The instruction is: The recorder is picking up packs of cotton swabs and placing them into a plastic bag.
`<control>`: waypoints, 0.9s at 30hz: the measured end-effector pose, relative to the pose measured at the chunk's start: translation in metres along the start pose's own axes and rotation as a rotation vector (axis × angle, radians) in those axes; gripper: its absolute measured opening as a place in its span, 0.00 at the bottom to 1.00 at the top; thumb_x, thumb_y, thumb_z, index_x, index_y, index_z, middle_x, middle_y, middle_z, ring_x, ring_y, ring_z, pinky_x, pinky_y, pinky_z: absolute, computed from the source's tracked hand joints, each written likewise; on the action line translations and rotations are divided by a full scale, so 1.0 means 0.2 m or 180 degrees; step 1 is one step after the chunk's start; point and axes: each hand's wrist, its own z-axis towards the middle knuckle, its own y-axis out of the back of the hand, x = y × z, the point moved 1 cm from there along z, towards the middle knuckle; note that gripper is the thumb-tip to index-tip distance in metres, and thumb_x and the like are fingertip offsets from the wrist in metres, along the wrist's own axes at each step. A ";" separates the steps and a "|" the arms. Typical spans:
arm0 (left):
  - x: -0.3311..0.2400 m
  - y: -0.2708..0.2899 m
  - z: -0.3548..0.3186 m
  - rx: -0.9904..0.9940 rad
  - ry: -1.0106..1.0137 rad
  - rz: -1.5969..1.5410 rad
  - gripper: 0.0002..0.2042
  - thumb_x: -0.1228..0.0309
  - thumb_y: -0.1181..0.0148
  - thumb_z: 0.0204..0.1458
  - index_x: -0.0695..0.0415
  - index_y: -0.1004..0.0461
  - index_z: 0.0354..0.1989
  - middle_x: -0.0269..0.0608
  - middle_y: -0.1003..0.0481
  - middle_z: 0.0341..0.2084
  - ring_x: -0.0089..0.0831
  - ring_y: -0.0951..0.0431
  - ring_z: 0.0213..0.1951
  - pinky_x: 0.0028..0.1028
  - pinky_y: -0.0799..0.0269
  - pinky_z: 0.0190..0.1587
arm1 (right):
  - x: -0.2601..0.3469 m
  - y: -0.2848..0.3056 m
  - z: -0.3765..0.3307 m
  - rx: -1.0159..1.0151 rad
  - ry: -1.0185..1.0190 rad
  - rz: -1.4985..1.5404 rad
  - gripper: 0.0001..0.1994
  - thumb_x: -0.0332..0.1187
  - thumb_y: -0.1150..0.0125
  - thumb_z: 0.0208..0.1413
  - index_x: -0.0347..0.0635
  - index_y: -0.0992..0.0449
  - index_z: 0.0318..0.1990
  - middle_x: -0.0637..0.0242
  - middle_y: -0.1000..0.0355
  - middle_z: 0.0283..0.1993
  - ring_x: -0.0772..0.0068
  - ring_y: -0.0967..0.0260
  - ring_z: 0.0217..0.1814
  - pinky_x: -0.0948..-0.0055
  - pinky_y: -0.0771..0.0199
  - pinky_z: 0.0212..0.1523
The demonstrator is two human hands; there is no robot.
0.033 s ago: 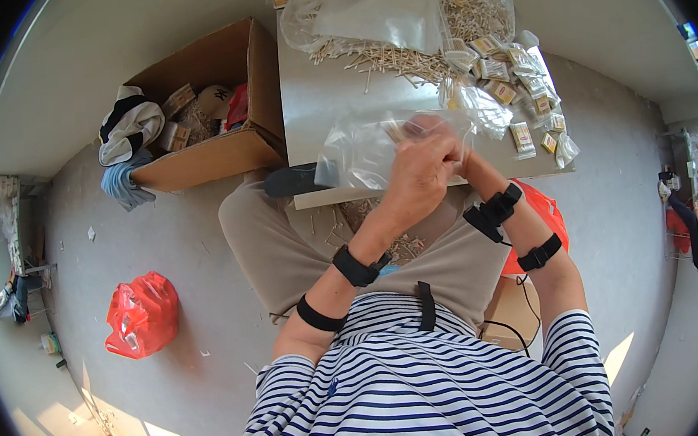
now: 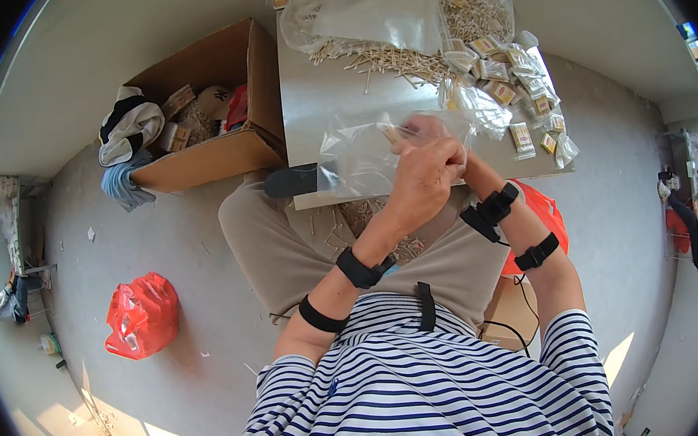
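A clear plastic bag (image 2: 357, 163) spreads over the near edge of the table, in front of me. My left hand (image 2: 424, 170) grips the bag's right part, its fingers curled inward. Just beyond it, my right hand (image 2: 426, 128) is closed around a small bundle of cotton swabs (image 2: 390, 134), seen partly through the film. Whether the right fingers are inside the bag or behind it I cannot tell. Small filled packs (image 2: 522, 140) with yellow labels lie to the right of my hands. Farther back is a heap of loose cotton swabs (image 2: 389, 63).
A large bag of swabs (image 2: 463, 0) covers the table's far end. To the left stands an open cardboard box (image 2: 211, 159) with clothes over its edge. A black strip (image 2: 289, 182) juts past the table edge. Red plastic bags (image 2: 142, 315) sit on the floor.
The clear bag has shifted and its left part hangs slightly flatter and lower. The swab bundle shows a little more clearly; both hands stay almost in place.
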 end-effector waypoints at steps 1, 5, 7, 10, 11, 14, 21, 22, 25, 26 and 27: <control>0.01 -0.01 -0.01 -0.0009 -0.0002 0.0005 0.03 0.81 0.43 0.48 0.64 0.30 0.28 0.46 0.29 0.21 0.35 0.28 0.27 0.29 0.33 0.32 | 0.02 0.00 0.01 0.0004 0.0009 0.0000 0.15 0.40 0.33 0.50 0.35 0.22 0.35 0.52 0.24 0.32 0.53 0.26 0.35 0.62 0.27 0.36; 0.03 0.03 -0.05 0.0410 0.0355 -0.0312 0.03 0.80 0.42 0.50 0.63 0.29 0.29 0.38 0.29 0.23 0.24 0.30 0.29 0.27 0.34 0.33 | -0.01 -0.01 0.02 0.0370 0.0093 0.0007 0.18 0.43 0.31 0.50 0.34 0.21 0.37 0.57 0.22 0.33 0.64 0.25 0.36 0.69 0.27 0.35; 0.02 0.08 -0.06 0.0576 0.0419 -0.0536 0.03 0.79 0.41 0.51 0.63 0.29 0.29 0.36 0.29 0.24 0.21 0.30 0.30 0.26 0.33 0.34 | -0.18 0.00 -0.01 0.0524 0.0146 0.0292 0.19 0.43 0.30 0.49 0.32 0.22 0.36 0.59 0.23 0.32 0.66 0.25 0.35 0.70 0.27 0.33; 0.08 0.11 -0.08 0.0246 0.0958 -0.0653 0.04 0.77 0.40 0.55 0.63 0.27 0.34 0.32 0.26 0.28 0.19 0.29 0.33 0.22 0.30 0.38 | -0.43 -0.04 -0.05 -0.0354 -0.0688 0.2998 0.22 0.41 0.26 0.45 0.29 0.24 0.36 0.62 0.24 0.30 0.70 0.26 0.30 0.71 0.28 0.28; 0.09 0.12 -0.11 0.0204 0.0984 -0.0636 0.04 0.77 0.40 0.55 0.63 0.27 0.34 0.32 0.26 0.28 0.19 0.29 0.33 0.22 0.30 0.38 | -0.32 -0.01 -0.05 -0.0284 -0.1060 0.2143 0.24 0.41 0.24 0.44 0.27 0.25 0.37 0.61 0.25 0.29 0.71 0.27 0.27 0.71 0.28 0.26; 0.09 0.08 -0.22 0.0259 0.1500 -0.0153 0.09 0.73 0.34 0.51 0.64 0.26 0.35 0.34 0.25 0.28 0.20 0.28 0.34 0.23 0.30 0.38 | -0.24 0.03 -0.09 -0.0372 -0.1451 0.1778 0.27 0.42 0.22 0.41 0.26 0.27 0.39 0.60 0.26 0.30 0.72 0.28 0.24 0.71 0.28 0.23; 0.48 -0.10 -0.31 0.0153 0.2622 -0.1217 0.17 0.65 0.29 0.48 0.62 0.24 0.41 0.39 0.21 0.32 0.25 0.22 0.34 0.25 0.27 0.38 | -0.28 -0.11 -0.05 -0.0869 -0.1218 0.2753 0.29 0.43 0.22 0.42 0.26 0.26 0.41 0.58 0.27 0.32 0.71 0.29 0.24 0.73 0.27 0.23; 0.51 -0.13 -0.28 0.0081 0.2553 -0.1526 0.15 0.66 0.31 0.51 0.61 0.24 0.42 0.39 0.21 0.33 0.26 0.21 0.34 0.25 0.26 0.38 | -0.29 -0.13 -0.04 -0.0838 -0.0976 0.2703 0.28 0.43 0.23 0.43 0.26 0.26 0.42 0.58 0.27 0.31 0.71 0.30 0.24 0.73 0.27 0.24; 0.52 -0.12 -0.23 -0.0597 0.2766 -0.2595 0.11 0.68 0.38 0.56 0.62 0.24 0.42 0.40 0.20 0.34 0.29 0.19 0.37 0.26 0.24 0.41 | -0.19 -0.09 0.00 -0.0380 -0.1623 0.2830 0.16 0.41 0.26 0.48 0.38 0.21 0.37 0.71 0.27 0.30 0.79 0.32 0.24 0.78 0.32 0.25; 0.52 -0.12 -0.22 -0.0771 0.2707 -0.2538 0.08 0.70 0.42 0.59 0.62 0.23 0.41 0.41 0.20 0.32 0.29 0.19 0.35 0.27 0.22 0.41 | -0.18 -0.08 0.00 -0.0391 -0.1472 0.2826 0.17 0.42 0.28 0.50 0.36 0.21 0.35 0.69 0.26 0.30 0.79 0.30 0.25 0.78 0.32 0.25; 0.52 -0.12 -0.21 -0.0750 0.2712 -0.2539 0.08 0.70 0.42 0.59 0.62 0.23 0.41 0.41 0.20 0.32 0.29 0.19 0.35 0.27 0.22 0.41 | -0.16 -0.07 0.00 -0.0412 -0.1479 0.2827 0.17 0.42 0.28 0.50 0.36 0.21 0.35 0.69 0.26 0.30 0.79 0.30 0.25 0.78 0.32 0.25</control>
